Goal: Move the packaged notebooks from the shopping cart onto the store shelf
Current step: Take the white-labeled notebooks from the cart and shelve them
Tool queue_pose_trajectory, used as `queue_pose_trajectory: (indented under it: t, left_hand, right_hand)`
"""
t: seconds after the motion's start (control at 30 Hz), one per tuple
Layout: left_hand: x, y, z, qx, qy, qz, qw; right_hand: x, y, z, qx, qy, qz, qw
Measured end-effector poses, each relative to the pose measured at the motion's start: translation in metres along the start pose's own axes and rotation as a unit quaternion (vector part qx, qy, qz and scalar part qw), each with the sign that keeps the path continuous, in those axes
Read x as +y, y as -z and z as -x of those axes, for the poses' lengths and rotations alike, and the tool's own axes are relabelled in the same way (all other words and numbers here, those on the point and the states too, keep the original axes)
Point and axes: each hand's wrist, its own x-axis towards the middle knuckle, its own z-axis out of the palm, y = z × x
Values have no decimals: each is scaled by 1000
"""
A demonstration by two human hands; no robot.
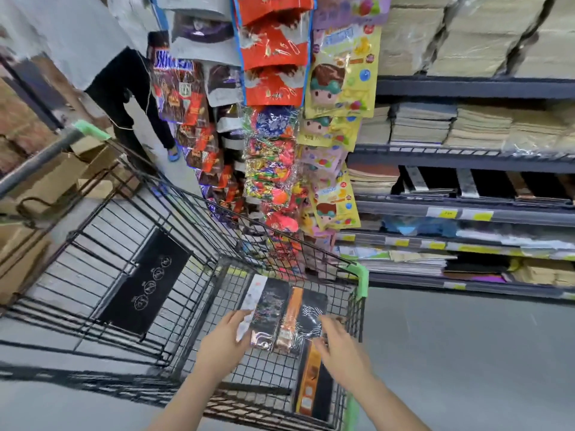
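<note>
A black wire shopping cart (193,244) with green corner guards fills the lower left. Inside its near right end, a stack of packaged notebooks (286,312), black with white and orange strips under shiny wrap, is held up between both hands. My left hand (222,342) grips the stack's left edge and my right hand (339,346) holds its right edge. Another packaged notebook (314,384) with an orange strip lies below on the cart's floor. The store shelf (466,209) with stacked notebooks stands to the right.
Hanging bags of snacks and toys (273,135) cover the shelf end just beyond the cart. A person in black (124,98) stands in the aisle at the far left. Cardboard boxes (46,188) sit left of the cart. Grey floor (466,353) lies right of the cart.
</note>
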Motion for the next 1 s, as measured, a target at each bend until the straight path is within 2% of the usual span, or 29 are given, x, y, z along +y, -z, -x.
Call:
queue_pose_trajectory:
  t: [0.17, 0.3, 0.47, 0.67, 0.83, 0.9, 1.0]
  left_hand:
    - [-61, 24, -33, -21, -6, 37, 999]
    - [-119, 50, -80, -54, -6, 51, 997]
    - [-159, 48, -132, -98, -65, 62, 991]
    - [-164, -25, -175, -202, -71, 87, 973]
    - [-170, -94, -188, -302, 4, 113, 946]
    - [-172, -112, -187, -302, 7, 113, 946]
    - [-167, -120, -185, -243, 63, 172, 952]
  right_hand:
    - [-43, -29, -38, -27, -19, 13, 999]
    - [-72, -59, -69, -9, -87, 34, 996]
    - [-84, -98, -92, 20, -148, 4, 989]
    - [-76, -161, -132, 23, -226, -15, 974]
    - [-62, -214, -161, -8, -285, -29, 958]
    - [-55, -232, -169, -12, -303, -44, 952]
    - [-46, -246, -175, -28, -316, -64, 946]
